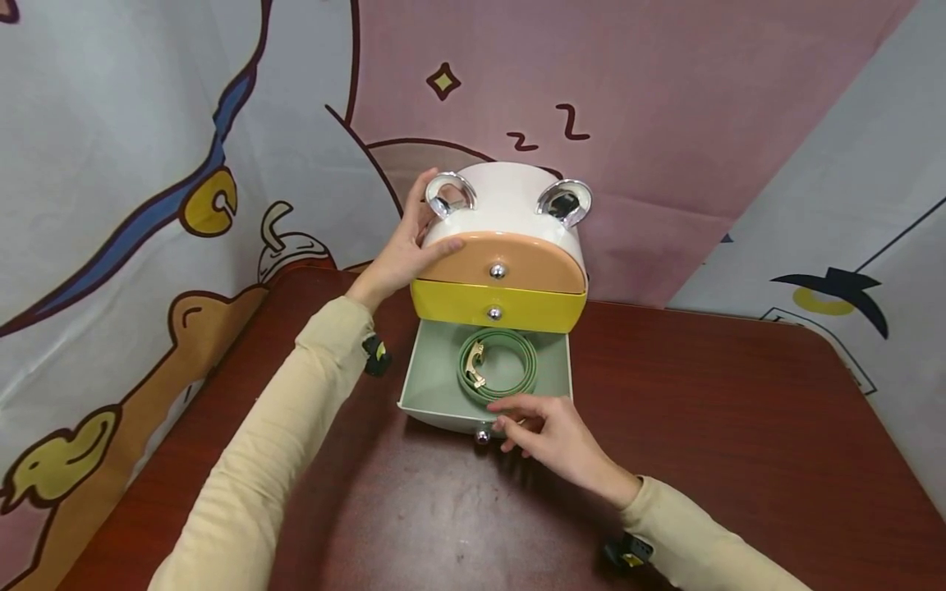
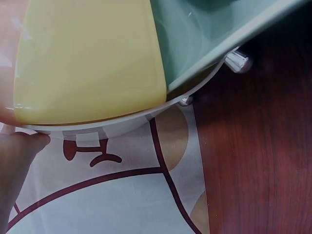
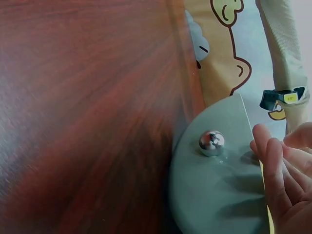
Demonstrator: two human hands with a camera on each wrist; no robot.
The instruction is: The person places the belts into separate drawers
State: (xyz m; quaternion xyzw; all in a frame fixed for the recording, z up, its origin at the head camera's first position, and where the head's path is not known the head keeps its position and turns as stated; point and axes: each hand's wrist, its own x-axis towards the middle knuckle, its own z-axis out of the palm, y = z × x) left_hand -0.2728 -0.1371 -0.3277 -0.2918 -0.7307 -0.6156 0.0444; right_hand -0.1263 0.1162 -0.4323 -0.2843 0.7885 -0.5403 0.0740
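Observation:
A small white drawer box with two silver ears stands against the back wall. My left hand holds its upper left side, thumb on the orange top drawer and fingers behind the left ear. The yellow middle drawer is closed. Pulled out below is the pale green bottom drawer, holding a coiled green belt with a gold buckle. My right hand hovers by this drawer's front rim, fingers loosely bent and holding nothing. In the right wrist view, the silver knob is apart from the fingers.
A dark red-brown wooden table lies under the box and stretches to both sides. Cartoon-printed cloth covers the wall behind and at the left, close to the box.

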